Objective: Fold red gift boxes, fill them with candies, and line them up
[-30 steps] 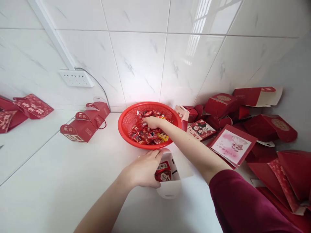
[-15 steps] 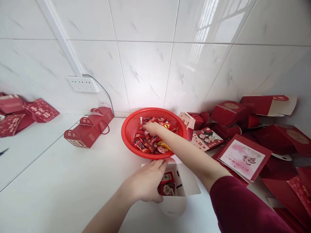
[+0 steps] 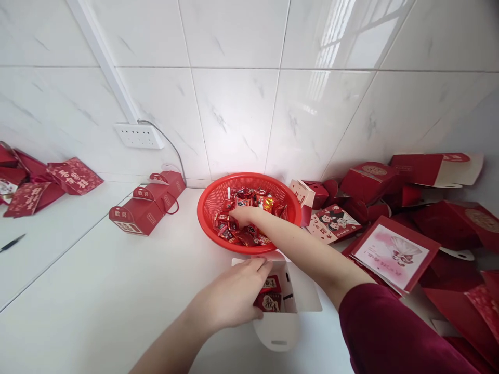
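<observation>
A red plastic basket [image 3: 206, 228] with perforated sides holds many small wrapped candies [image 3: 267, 203], mostly red with some gold. My right hand [image 3: 245, 215] reaches down among them, its fingers curled; what the fingertips hold, if anything, is hidden. In front of the basket an open paper gift box [image 3: 290, 280], white inside, lies with its flaps spread. Two red packets [image 3: 268, 301] rest inside it. My left hand [image 3: 234, 296] grips the box's left side, thumb at the near edge and fingers over the far part.
Closed red gift boxes [image 3: 146, 208] stand in a row on the left. Many more boxes [image 3: 370, 182] and a pink-printed card box [image 3: 393, 254] pile up at right. Red pouches [image 3: 74, 176] and a dark pen-like object [image 3: 12, 242] lie far left. A power socket [image 3: 138, 136] is on the tiled wall.
My right hand has shifted slightly nearer and lower within the candies, which have been stirred about. My left hand stays on the box. The view has shifted a little.
</observation>
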